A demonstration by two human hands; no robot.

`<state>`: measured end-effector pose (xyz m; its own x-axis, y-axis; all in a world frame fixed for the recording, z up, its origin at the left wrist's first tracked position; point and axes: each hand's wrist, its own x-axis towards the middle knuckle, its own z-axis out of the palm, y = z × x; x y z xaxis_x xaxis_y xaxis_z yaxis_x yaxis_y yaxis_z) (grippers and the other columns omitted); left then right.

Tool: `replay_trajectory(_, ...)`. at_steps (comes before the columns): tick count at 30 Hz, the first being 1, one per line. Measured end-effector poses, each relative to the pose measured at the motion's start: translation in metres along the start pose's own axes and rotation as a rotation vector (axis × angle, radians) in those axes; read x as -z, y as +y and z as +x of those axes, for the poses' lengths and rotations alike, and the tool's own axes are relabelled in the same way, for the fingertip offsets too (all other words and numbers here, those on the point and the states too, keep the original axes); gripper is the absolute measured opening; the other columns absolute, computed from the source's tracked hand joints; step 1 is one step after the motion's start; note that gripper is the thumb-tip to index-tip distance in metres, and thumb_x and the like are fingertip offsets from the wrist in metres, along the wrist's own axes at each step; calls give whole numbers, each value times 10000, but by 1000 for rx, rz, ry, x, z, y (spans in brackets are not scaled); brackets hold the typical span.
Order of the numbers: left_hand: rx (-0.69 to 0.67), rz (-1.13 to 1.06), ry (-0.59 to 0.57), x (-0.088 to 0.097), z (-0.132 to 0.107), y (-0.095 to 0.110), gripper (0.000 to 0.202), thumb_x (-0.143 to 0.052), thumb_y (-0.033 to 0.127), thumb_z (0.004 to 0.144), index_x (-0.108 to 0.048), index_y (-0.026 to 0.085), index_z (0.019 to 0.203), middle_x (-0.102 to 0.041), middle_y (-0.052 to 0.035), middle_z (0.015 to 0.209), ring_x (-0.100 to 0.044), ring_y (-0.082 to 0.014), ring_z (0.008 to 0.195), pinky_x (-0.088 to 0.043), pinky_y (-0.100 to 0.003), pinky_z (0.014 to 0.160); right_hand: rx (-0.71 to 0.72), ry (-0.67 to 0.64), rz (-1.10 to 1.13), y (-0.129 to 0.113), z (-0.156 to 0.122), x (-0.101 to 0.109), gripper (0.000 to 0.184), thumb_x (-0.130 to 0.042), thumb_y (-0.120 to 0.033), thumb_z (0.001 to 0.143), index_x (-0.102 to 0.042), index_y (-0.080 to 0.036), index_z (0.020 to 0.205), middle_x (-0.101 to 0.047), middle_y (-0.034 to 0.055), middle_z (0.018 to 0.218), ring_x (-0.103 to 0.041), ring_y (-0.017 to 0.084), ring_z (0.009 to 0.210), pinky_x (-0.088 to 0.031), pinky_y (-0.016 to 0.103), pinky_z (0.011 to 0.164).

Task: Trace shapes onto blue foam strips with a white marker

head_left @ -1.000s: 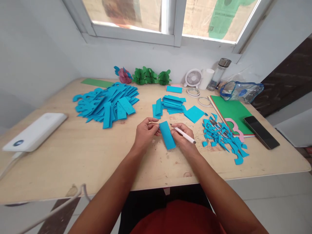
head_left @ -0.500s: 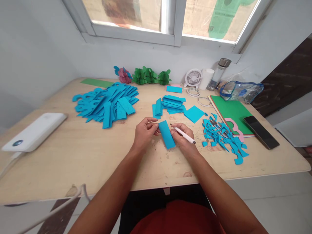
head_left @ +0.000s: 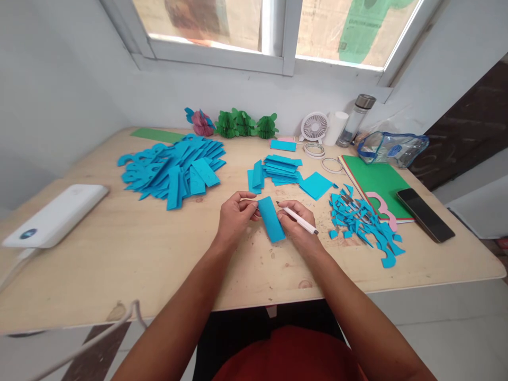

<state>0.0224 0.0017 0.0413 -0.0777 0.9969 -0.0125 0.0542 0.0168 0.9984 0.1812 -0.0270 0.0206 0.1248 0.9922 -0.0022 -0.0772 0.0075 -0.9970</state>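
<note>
A folded blue paper strip (head_left: 271,219) is held just above the wooden table (head_left: 119,254), near the middle. My left hand (head_left: 235,215) pinches its upper left edge, fingers closed. My right hand (head_left: 296,222) grips a white pen (head_left: 298,218) and touches the strip's right edge, fingers closed round the pen. A stack of blue rectangles (head_left: 280,169) lies just behind my hands, with a loose blue square (head_left: 316,185) beside it.
A heap of cut blue shapes (head_left: 173,169) lies at the left. Blue scraps with scissors (head_left: 362,221) lie at the right, by green sheets (head_left: 377,182) and a phone (head_left: 425,215). A white device (head_left: 55,214), fan (head_left: 314,127), bottle (head_left: 355,119) and paper decorations (head_left: 242,123) line the edges.
</note>
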Motion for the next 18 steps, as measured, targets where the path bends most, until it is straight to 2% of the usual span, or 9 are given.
replay_trajectory(12,-21,24,-9,-1,-1,1,225,-698,300,675,-628,174,847,-699,-13,649,-674,-177,585,-552,-276,558,71,-30,-129,9,1,3,255,-643,-283,702,-654,-206,945,-622,-29,697,-519,119,555,-401,242,527)
replay_trajectory(18,-41,54,69,1,1,1,151,-642,241,678,-622,180,815,-666,6,619,-640,-153,544,-519,-249,521,68,-5,-131,12,2,5,271,-633,-283,701,-650,-207,961,-598,-39,687,-477,108,521,-353,236,486)
